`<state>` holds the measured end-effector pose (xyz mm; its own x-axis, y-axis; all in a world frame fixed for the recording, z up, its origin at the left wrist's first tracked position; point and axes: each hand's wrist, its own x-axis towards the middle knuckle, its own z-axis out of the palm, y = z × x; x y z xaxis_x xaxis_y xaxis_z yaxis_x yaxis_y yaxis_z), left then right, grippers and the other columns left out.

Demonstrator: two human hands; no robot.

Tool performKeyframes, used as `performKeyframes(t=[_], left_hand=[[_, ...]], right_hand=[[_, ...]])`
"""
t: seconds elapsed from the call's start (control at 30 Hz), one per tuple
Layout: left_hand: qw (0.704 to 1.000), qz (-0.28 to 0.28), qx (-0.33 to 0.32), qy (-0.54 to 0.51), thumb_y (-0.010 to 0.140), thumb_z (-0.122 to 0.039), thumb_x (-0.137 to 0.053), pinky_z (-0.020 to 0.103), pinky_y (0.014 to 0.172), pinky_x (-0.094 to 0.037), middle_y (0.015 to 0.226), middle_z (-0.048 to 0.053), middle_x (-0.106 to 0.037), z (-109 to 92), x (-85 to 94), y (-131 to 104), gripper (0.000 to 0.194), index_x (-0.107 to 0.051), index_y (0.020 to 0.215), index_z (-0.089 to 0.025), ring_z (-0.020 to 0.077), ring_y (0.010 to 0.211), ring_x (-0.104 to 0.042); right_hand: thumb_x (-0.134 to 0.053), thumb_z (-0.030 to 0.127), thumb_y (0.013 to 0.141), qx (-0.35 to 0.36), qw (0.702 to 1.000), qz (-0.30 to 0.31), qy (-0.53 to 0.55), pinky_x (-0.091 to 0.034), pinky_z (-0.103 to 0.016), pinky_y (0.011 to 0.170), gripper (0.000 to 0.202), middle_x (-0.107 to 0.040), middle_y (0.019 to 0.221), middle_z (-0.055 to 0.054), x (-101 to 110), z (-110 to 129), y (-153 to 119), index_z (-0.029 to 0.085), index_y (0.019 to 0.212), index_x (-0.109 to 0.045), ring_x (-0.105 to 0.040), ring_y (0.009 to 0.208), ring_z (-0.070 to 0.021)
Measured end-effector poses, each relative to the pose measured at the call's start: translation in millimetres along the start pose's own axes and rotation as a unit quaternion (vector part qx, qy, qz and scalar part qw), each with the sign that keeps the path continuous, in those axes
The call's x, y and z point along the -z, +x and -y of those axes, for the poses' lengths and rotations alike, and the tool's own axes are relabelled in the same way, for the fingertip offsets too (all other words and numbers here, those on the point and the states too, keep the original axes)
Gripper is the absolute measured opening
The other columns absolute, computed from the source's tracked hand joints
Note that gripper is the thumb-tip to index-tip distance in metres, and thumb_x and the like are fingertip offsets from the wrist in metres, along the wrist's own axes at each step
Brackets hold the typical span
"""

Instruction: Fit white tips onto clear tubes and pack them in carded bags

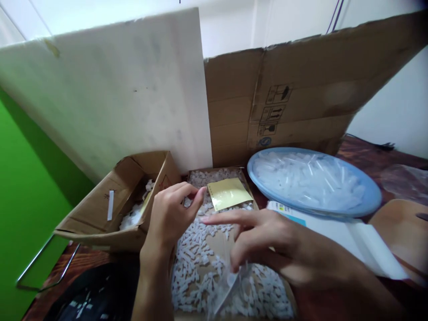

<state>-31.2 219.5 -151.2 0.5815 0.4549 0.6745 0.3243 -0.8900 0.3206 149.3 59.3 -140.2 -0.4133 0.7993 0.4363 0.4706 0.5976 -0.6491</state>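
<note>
My left hand (175, 207) is over the shallow cardboard tray, its thumb and fingers closed in a pinch. Whatever may be between those fingertips is too small to make out. To its right, my right hand (267, 236) stretches its index finger toward the left hand while its other fingers curl round a clear plastic bag (229, 290). The bag hangs over many small white plastic pieces (192, 249) spread in the cardboard tray (219, 245). A yellow paper slip (229, 194) lies on more pieces at the tray's far end.
An open cardboard box (100, 238) with white pieces stands at left. At right, a blue basin (369, 196) holds clear plastic tubes (307, 178). White packaging (337, 240) lies below it. A black item (96, 294) is front left. A cardboard panel (230, 107) and white board (133, 89) stand behind.
</note>
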Motion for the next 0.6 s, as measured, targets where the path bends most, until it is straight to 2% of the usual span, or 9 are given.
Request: performKeyframes(t=[0.07, 0.1, 0.17, 0.23, 0.3, 0.37, 0.5, 0.53, 0.6], left_hand=[[1.000, -0.012, -0.029, 0.002, 0.096, -0.033, -0.065, 0.026, 0.060, -0.040, 0.064, -0.002, -0.063, -2.5, -1.2, -0.4, 0.032, -0.063, 0.068, -0.017, 0.0102, 0.059, -0.055], [0.999, -0.019, -0.048, 0.014, 0.096, -0.033, -0.066, 0.026, 0.060, -0.039, 0.063, -0.002, -0.063, -4.5, -2.6, -0.4, 0.033, -0.063, 0.067, -0.018, 0.0103, 0.058, -0.055], [0.995, -0.033, -0.080, 0.059, 0.096, -0.033, -0.065, 0.028, 0.061, -0.039, 0.061, -0.002, -0.062, -8.3, -6.3, 0.2, 0.035, -0.062, 0.065, -0.018, 0.0113, 0.058, -0.055], [0.988, -0.045, -0.096, 0.116, 0.097, -0.032, -0.064, 0.030, 0.061, -0.038, 0.060, -0.002, -0.062, -10.6, -10.5, 1.3, 0.036, -0.061, 0.064, -0.018, 0.0123, 0.057, -0.055], [0.982, -0.040, -0.102, 0.155, 0.097, -0.031, -0.062, 0.031, 0.060, -0.036, 0.060, -0.001, -0.062, -10.8, -14.3, 2.3, 0.037, -0.059, 0.062, -0.018, 0.0129, 0.055, -0.054], [0.979, -0.032, -0.109, 0.171, 0.097, -0.030, -0.062, 0.032, 0.060, -0.035, 0.059, -0.001, -0.062, -10.0, -17.1, 2.8, 0.038, -0.058, 0.061, -0.018, 0.0134, 0.055, -0.054], [0.981, -0.020, -0.115, 0.154, 0.097, -0.030, -0.061, 0.031, 0.060, -0.036, 0.059, -0.001, -0.062, -8.7, -19.4, 1.5, 0.038, -0.059, 0.062, -0.018, 0.0135, 0.055, -0.056], [0.982, -0.017, -0.111, 0.149, 0.097, -0.030, -0.061, 0.031, 0.060, -0.036, 0.060, -0.001, -0.063, -8.7, -19.5, 1.0, 0.037, -0.059, 0.062, -0.018, 0.0136, 0.056, -0.057], [0.986, -0.012, -0.091, 0.139, 0.098, -0.032, -0.061, 0.031, 0.060, -0.036, 0.062, 0.000, -0.065, -9.0, -18.9, 0.4, 0.036, -0.063, 0.065, -0.018, 0.0140, 0.058, -0.059]], right_hand=[[-0.060, -0.002, 0.087, -0.007, 1.000, 0.020, -0.019, -0.054, -0.027, 0.104, 0.028, -0.055, 0.157, -0.008, -3.9, -0.7, 3.6, 0.020, 0.093, -0.077, -0.069, 0.123, -0.0208], [-0.059, -0.004, 0.086, -0.026, 0.999, 0.009, -0.043, -0.054, -0.029, 0.106, 0.030, -0.054, 0.158, -0.007, -5.1, -3.0, 5.0, 0.020, 0.093, -0.076, -0.068, 0.126, -0.0219], [-0.056, -0.001, 0.089, -0.103, 0.986, -0.069, -0.111, -0.054, -0.035, 0.107, 0.029, -0.052, 0.159, -0.006, -3.9, -11.0, 5.5, 0.022, 0.090, -0.073, -0.068, 0.126, -0.0239], [-0.052, 0.007, 0.096, -0.171, 0.954, -0.169, -0.179, -0.056, -0.040, 0.104, 0.025, -0.052, 0.159, -0.008, 1.6, -19.8, 2.3, 0.022, 0.086, -0.069, -0.070, 0.123, -0.0261], [-0.050, 0.013, 0.100, -0.183, 0.936, -0.212, -0.213, -0.056, -0.042, 0.104, 0.024, -0.051, 0.160, -0.010, 7.9, -24.5, -2.6, 0.022, 0.087, -0.068, -0.068, 0.126, -0.0282], [-0.050, 0.014, 0.100, -0.143, 0.951, -0.189, -0.197, -0.055, -0.041, 0.106, 0.022, -0.051, 0.160, -0.008, 10.3, -23.0, -5.6, 0.023, 0.091, -0.068, -0.063, 0.134, -0.0274], [-0.054, 0.014, 0.099, -0.089, 0.987, -0.088, -0.098, -0.052, -0.037, 0.111, 0.022, -0.056, 0.156, -0.003, 2.4, -15.2, -1.1, 0.025, 0.094, -0.072, -0.057, 0.140, -0.0242], [-0.055, 0.015, 0.099, -0.102, 0.987, -0.090, -0.087, -0.051, -0.038, 0.112, 0.022, -0.059, 0.154, -0.002, 0.6, -15.4, 0.9, 0.026, 0.094, -0.073, -0.058, 0.140, -0.0243], [-0.056, 0.019, 0.100, -0.152, 0.972, -0.149, -0.093, -0.052, -0.040, 0.110, 0.022, -0.064, 0.149, -0.002, 0.1, -19.3, 3.6, 0.026, 0.091, -0.074, -0.062, 0.134, -0.0251]])
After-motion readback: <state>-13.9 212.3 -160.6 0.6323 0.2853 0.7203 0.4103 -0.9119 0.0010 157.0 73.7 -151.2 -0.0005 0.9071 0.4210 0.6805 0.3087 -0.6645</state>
